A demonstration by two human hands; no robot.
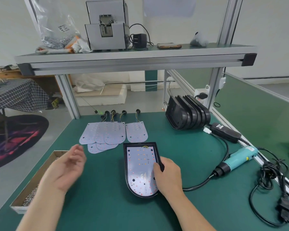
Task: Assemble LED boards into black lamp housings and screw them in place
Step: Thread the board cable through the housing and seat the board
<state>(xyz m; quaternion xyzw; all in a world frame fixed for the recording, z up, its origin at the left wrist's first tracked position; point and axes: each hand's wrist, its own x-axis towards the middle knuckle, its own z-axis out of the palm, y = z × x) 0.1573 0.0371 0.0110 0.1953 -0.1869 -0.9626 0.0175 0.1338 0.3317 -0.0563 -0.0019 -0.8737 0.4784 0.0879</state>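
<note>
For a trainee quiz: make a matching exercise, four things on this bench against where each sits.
1. electric screwdriver
2. stack of empty black housings
3. cardboard box of screws
4. housing with LED board

A. left edge of the bench
B. held by the right hand
C. far right, beside the frame post
D. lying flat, near right

Pairs: 1-D, 2-C, 3-A, 4-B.

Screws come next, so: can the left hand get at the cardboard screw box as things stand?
Probably yes: the left hand is open and holds nothing, right beside the open-topped cardboard box, with nothing between them.
</note>
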